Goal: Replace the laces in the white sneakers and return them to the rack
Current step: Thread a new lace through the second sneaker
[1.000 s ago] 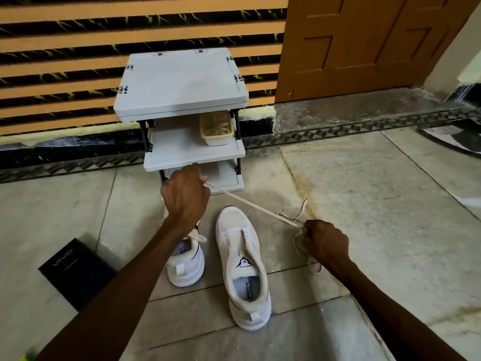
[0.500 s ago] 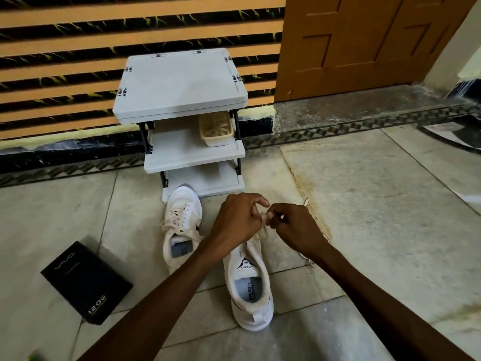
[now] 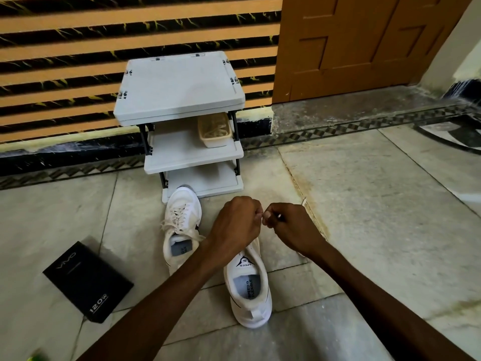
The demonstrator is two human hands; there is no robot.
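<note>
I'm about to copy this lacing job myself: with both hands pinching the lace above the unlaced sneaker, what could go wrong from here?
1. The left hand and right hand grip the lace only at their fingertips, so it could slip free.
2. The forearms hide the front of the right sneaker, so an eyelet might be skipped.
3. The laced sneaker lies close beside the left forearm and against the rack; a wide pull may knock it.

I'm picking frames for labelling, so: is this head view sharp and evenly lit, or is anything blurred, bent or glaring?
Head view: mostly sharp, print on the nearer sneaker and the black box is legible; light is soft and even, no harsh shadows or glare; wide-angle bending curves the floor border and door edges; the lace between left hand and right hand is too small to make out.
</note>
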